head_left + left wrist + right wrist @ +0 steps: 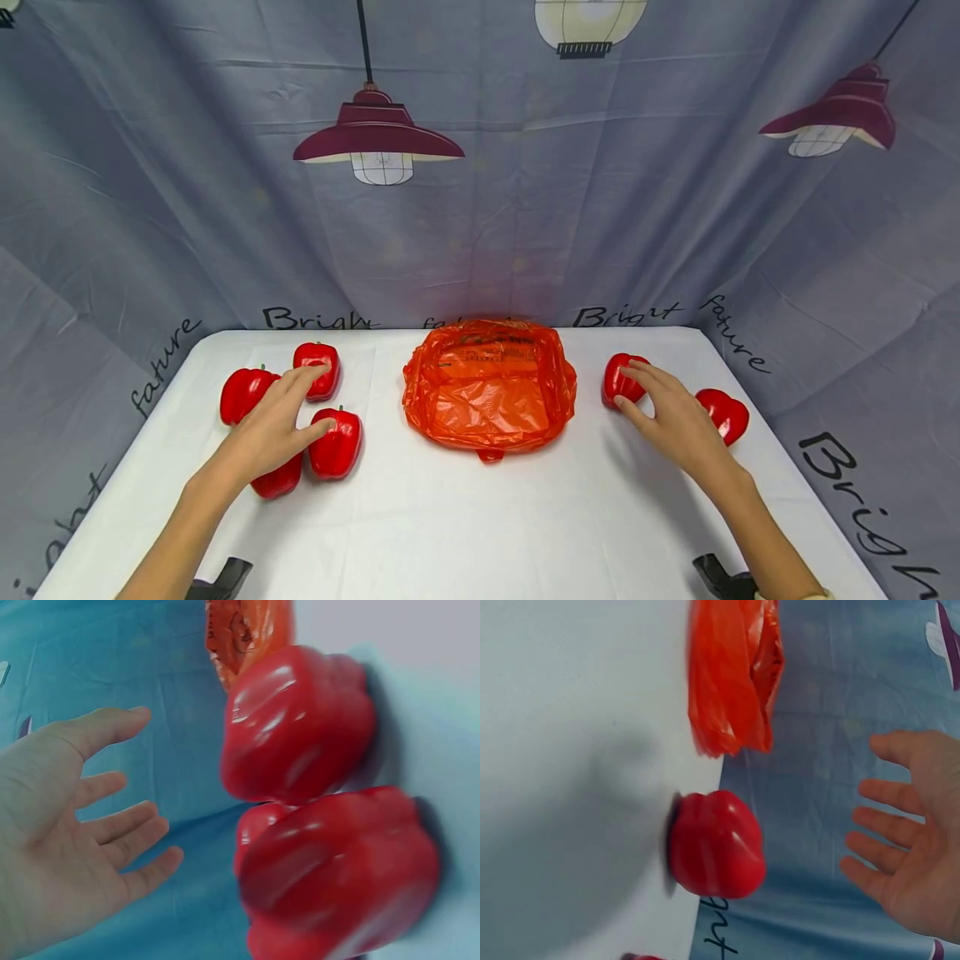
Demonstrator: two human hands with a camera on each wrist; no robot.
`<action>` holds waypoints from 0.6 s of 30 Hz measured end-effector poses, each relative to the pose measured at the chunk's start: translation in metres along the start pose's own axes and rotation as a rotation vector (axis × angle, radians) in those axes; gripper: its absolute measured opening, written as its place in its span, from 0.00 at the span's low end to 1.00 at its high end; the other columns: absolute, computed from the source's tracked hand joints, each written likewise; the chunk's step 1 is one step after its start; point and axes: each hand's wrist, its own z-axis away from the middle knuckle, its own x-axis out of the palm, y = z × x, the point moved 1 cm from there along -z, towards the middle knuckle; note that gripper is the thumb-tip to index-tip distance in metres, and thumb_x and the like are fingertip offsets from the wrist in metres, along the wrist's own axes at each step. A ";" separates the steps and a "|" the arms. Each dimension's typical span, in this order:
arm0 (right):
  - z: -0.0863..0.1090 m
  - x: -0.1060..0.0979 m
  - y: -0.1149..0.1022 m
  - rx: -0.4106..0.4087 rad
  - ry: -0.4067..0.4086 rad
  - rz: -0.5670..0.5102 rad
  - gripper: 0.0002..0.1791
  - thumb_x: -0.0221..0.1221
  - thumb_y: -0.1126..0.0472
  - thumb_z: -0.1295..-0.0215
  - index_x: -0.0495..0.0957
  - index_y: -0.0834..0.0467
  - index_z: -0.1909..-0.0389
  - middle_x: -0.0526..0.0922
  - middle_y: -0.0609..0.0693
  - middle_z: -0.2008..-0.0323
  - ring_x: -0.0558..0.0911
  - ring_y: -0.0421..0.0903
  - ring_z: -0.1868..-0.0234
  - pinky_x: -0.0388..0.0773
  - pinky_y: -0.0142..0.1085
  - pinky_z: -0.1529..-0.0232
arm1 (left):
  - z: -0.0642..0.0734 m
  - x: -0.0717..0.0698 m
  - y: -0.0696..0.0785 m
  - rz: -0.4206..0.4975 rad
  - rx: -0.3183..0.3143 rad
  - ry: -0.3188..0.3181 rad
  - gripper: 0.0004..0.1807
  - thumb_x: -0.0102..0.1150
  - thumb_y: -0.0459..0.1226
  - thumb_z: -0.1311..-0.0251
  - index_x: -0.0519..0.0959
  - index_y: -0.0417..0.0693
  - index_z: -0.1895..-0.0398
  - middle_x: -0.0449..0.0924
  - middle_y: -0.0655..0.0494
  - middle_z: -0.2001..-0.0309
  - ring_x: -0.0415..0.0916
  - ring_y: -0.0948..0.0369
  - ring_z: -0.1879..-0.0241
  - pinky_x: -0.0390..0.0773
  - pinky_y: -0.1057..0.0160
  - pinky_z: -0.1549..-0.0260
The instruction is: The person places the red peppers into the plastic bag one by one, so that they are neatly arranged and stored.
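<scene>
My left hand [268, 429] hovers over a group of several red bell peppers on the left of the table, its thumb and fingers spread. One bell pepper [335, 443] lies by its thumb, another [318, 371] just beyond its fingertips. In the left wrist view a gap separates the hand [82, 817] from the nearest bell pepper [300, 724]. On the right, my right hand [678, 417] hangs above the table with relaxed fingers, overlapping a bell pepper [619, 382] in the head view. The right wrist view shows that bell pepper [716, 845] apart from the hand [911, 832].
An orange plastic bag [489, 429] stands open in the middle of the white table [480, 525]. Another bell pepper [723, 415] lies beside the right hand, near the table's right edge. A grey printed curtain [510, 217] closes off the back and sides.
</scene>
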 end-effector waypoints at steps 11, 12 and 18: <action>0.003 0.021 0.000 0.038 0.030 -0.123 0.28 0.69 0.58 0.38 0.76 0.65 0.39 0.80 0.63 0.44 0.79 0.63 0.45 0.79 0.59 0.52 | 0.012 0.025 -0.006 0.048 -0.035 -0.016 0.43 0.76 0.35 0.50 0.65 0.37 0.31 0.66 0.36 0.36 0.62 0.38 0.37 0.77 0.36 0.51; 0.003 0.024 0.000 0.046 0.029 -0.138 0.27 0.69 0.59 0.38 0.77 0.64 0.40 0.81 0.63 0.45 0.80 0.63 0.47 0.80 0.58 0.53 | 0.012 0.026 -0.006 0.040 -0.035 -0.016 0.43 0.76 0.35 0.50 0.65 0.37 0.31 0.66 0.36 0.36 0.63 0.38 0.37 0.77 0.36 0.51; 0.002 0.036 -0.002 0.106 0.006 -0.259 0.22 0.68 0.60 0.37 0.79 0.64 0.44 0.82 0.64 0.48 0.82 0.64 0.49 0.80 0.56 0.52 | 0.012 0.032 -0.006 0.001 -0.078 -0.040 0.43 0.76 0.35 0.50 0.65 0.35 0.32 0.65 0.35 0.37 0.66 0.39 0.40 0.78 0.37 0.53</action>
